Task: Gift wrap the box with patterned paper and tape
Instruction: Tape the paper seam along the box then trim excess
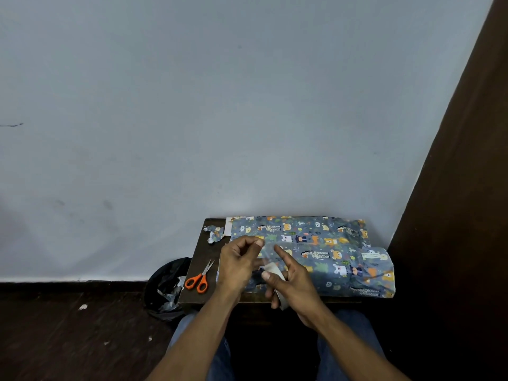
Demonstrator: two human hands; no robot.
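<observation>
Nearest the camera, the right hand (pixel 291 281) curls round a roll of clear tape (pixel 275 273), thumb on top and forefinger pointing away, while the left hand (pixel 239 259) pinches what looks like the free end of a strip drawn from the roll (the strip is transparent and blurred, so its exact edge cannot be made out). The strip stretches between the two hands, just above the near left part of the wrapped box (pixel 310 254), which lies directly under and beyond them on the small dark table (pixel 198 295). The box's long axis runs left to right across the table, and the patterned paper (pixel 368 268) covers what shows of it, with a loose-looking fold bulging at the near right end. Since the hands hover over the left half, the left hand is the nearer one to press the strip down there; the right end lies well apart from both, and I judge it would call for a reach across or a turn of the box. To the left of the hands, orange-handled scissors (pixel 198 279) lie on the table, near but not in the way. Farther back at the left corner sit paper scraps (pixel 214 233). Beside the table on the floor stands a black bin bag (pixel 167 287) holding offcuts.
</observation>
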